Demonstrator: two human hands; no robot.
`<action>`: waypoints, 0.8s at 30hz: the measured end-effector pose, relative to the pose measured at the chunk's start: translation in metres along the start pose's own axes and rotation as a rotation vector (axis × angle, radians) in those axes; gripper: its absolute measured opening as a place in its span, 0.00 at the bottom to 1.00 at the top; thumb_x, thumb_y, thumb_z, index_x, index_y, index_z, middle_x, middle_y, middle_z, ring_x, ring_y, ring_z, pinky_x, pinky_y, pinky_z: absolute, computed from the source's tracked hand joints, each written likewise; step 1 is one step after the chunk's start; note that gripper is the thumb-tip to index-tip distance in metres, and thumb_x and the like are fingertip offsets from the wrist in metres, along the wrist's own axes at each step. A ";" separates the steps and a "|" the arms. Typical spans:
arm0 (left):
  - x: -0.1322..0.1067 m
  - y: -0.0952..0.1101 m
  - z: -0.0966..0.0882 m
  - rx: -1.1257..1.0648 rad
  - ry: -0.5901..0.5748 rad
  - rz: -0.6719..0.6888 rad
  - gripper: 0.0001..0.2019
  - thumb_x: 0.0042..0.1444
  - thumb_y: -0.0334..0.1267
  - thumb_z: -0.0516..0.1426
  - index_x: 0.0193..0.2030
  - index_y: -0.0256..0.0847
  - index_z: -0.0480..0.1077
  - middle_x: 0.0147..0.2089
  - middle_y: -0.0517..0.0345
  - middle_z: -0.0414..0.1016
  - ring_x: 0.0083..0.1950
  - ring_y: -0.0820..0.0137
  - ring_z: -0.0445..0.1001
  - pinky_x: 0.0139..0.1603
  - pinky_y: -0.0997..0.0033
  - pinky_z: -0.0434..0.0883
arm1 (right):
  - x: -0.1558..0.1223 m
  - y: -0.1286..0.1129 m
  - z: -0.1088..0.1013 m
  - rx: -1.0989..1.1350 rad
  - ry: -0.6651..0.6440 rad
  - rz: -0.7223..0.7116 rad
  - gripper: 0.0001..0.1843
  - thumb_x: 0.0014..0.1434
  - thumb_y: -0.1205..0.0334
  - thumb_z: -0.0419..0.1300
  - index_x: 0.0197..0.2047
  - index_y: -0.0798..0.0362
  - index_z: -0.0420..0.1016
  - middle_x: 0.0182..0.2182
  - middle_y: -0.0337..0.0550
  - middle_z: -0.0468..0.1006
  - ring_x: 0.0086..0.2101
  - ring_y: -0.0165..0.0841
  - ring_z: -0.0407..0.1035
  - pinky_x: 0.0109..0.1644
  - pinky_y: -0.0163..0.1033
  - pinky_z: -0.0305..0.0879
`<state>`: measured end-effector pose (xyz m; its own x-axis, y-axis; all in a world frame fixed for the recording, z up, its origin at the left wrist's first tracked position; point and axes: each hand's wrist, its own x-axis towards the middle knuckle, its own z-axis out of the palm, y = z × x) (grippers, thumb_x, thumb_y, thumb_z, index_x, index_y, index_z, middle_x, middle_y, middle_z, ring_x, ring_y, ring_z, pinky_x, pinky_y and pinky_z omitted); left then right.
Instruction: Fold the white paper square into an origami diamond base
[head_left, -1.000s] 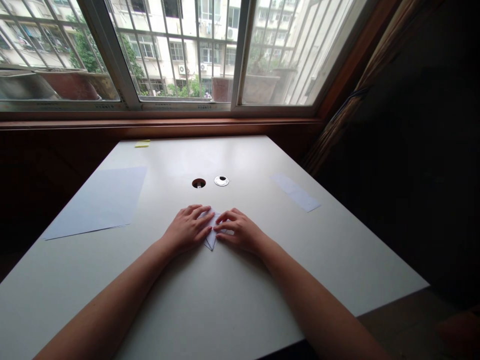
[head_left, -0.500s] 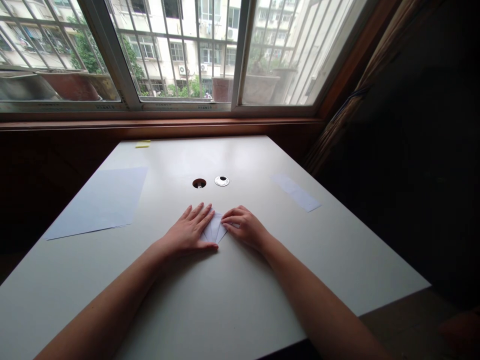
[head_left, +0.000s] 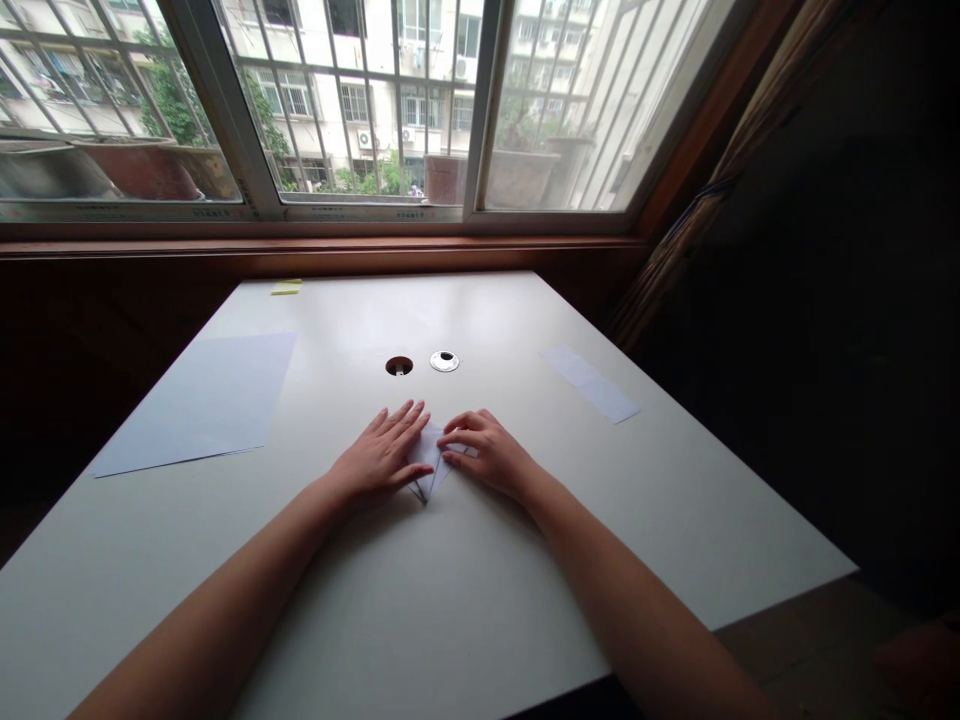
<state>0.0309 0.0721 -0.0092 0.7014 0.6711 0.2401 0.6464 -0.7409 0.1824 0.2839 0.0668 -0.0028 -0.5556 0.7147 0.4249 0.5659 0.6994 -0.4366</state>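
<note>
A small piece of folded white paper (head_left: 429, 481) lies on the white table between my hands, its narrow point facing me. My left hand (head_left: 385, 452) rests flat over its left side with the fingers outstretched and the thumb across the front. At the right side of the paper, my right hand (head_left: 486, 452) has its fingers bent and pinched on a flap. Part of the paper is covered by both hands, so its full outline cannot be seen.
Large white sheets (head_left: 202, 400) lie at the left of the table (head_left: 465, 620). A paper strip (head_left: 591, 383) is on the right. Beyond my hands are a round hole (head_left: 399, 366) and a metal cover (head_left: 444, 361). Yellow slips (head_left: 286, 287) lie near the far edge, below the window.
The left thumb has moved up from the paper's lower tip, which now shows. My right fingers have shifted slightly left over the paper, and its visible folds look different.
</note>
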 end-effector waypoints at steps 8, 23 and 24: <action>0.002 -0.001 -0.006 -0.118 0.307 -0.100 0.10 0.65 0.43 0.55 0.47 0.43 0.72 0.51 0.48 0.69 0.53 0.60 0.67 0.54 0.55 0.71 | -0.003 0.009 0.002 -0.087 -0.004 0.073 0.09 0.60 0.60 0.65 0.44 0.41 0.82 0.46 0.42 0.79 0.46 0.39 0.66 0.53 0.48 0.65; 0.002 0.010 -0.017 -0.360 0.047 0.264 0.10 0.65 0.39 0.56 0.48 0.52 0.77 0.46 0.53 0.78 0.48 0.67 0.75 0.50 0.66 0.74 | -0.004 0.017 0.000 -0.132 0.050 0.145 0.08 0.61 0.60 0.65 0.44 0.42 0.82 0.46 0.43 0.79 0.47 0.40 0.65 0.53 0.48 0.66; 0.002 0.010 -0.018 -0.377 0.038 0.279 0.11 0.64 0.39 0.56 0.50 0.53 0.77 0.47 0.53 0.78 0.48 0.67 0.75 0.50 0.66 0.74 | -0.004 0.017 0.000 -0.132 0.051 0.145 0.08 0.61 0.61 0.65 0.43 0.42 0.83 0.46 0.43 0.79 0.47 0.40 0.65 0.53 0.48 0.66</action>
<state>0.0332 0.0650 0.0103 0.8172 0.4483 0.3623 0.2755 -0.8559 0.4377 0.2958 0.0755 -0.0119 -0.4329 0.8046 0.4066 0.7146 0.5812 -0.3894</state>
